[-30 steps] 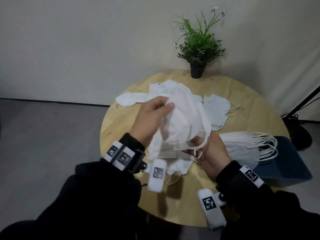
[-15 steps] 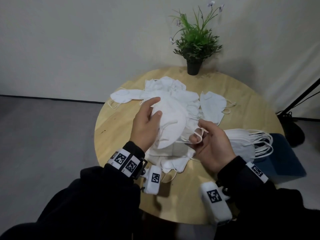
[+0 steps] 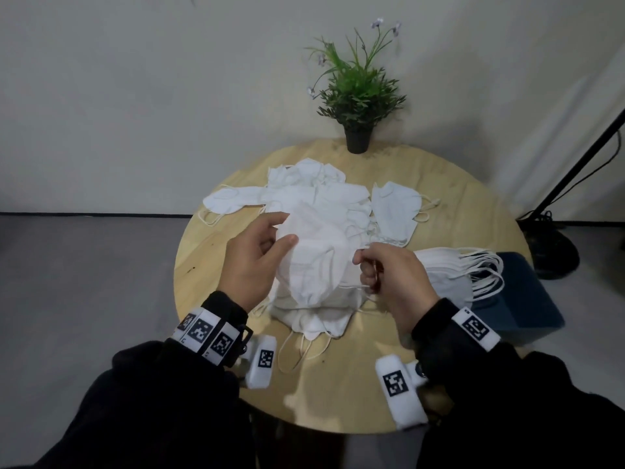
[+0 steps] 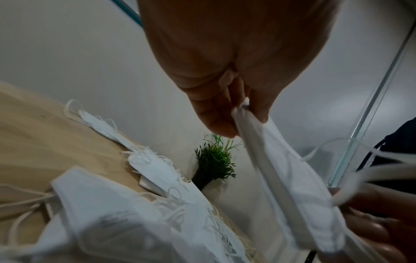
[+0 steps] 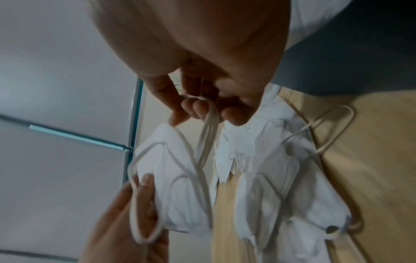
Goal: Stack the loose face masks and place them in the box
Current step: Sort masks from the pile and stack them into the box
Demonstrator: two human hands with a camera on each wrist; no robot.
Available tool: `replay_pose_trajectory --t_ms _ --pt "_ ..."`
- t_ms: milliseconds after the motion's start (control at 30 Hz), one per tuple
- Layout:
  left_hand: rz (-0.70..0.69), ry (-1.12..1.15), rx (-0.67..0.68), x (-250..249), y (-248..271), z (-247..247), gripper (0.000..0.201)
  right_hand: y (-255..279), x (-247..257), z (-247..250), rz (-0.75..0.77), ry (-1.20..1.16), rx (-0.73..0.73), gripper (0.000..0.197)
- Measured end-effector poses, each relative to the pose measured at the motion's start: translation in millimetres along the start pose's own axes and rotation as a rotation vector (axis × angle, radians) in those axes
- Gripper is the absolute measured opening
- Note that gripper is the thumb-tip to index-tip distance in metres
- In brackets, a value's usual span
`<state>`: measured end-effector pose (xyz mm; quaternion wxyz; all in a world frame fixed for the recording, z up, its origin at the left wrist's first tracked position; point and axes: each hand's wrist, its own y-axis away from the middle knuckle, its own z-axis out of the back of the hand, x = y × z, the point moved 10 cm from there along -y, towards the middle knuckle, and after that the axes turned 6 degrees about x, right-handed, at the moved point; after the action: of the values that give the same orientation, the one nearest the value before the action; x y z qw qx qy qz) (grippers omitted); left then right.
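Observation:
My left hand [image 3: 270, 238] pinches the edge of a white folded face mask [image 3: 314, 258] between thumb and fingers, held just above a small stack of masks [image 3: 314, 316] near the table's front. In the left wrist view the mask [image 4: 292, 178] hangs from my left hand [image 4: 238, 113]. My right hand [image 3: 368, 265] pinches the mask's ear loops [image 5: 207, 128] on its right side. Loose white masks [image 3: 311, 187] lie piled at the back of the table. A dark blue box [image 3: 521, 299] sits at the right edge, with a neat stack of masks [image 3: 453, 272] lying at its left end.
The round wooden table [image 3: 216, 265] carries a potted green plant [image 3: 358, 96] at its back edge by the wall. A single mask [image 3: 395, 211] lies right of the pile. A black stand and cable [image 3: 554, 245] stand on the floor at the right.
Both hands lowered the held mask from chest height toward the front stack. The bunched mask flattened out, and my right hand shifted to its ear loops.

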<state>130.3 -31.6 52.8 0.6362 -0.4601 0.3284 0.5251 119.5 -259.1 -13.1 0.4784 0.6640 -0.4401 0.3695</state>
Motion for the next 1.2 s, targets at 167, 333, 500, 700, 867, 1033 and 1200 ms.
replay_pose_trajectory --t_ms 167,333,500,700,867,1033,1200 --pt "-0.073 -0.103 0.013 -30 5 -5 0.015 13 17 -14 0.107 0.192 0.157 0.035" --pt "-0.176 -0.254 0.093 -76 3 -22 0.015 18 29 9 0.191 0.409 -0.005 0.022" --pt "-0.082 -0.257 0.194 -75 -15 -27 0.009 27 39 43 0.085 -0.433 0.024 0.03" --pt "-0.038 -0.126 0.238 -85 -15 -74 0.024 51 87 110 0.4 -0.168 -0.145 0.01" --pt "0.047 -0.19 0.262 -77 1 -143 0.037 68 94 185 0.427 0.121 -0.492 0.019" --pt "0.079 -0.405 0.34 -48 17 -188 0.025 60 72 204 0.238 0.576 -0.482 0.004" --pt "-0.042 -0.611 0.36 -45 23 -199 0.046 58 70 198 0.177 0.918 -0.45 0.009"
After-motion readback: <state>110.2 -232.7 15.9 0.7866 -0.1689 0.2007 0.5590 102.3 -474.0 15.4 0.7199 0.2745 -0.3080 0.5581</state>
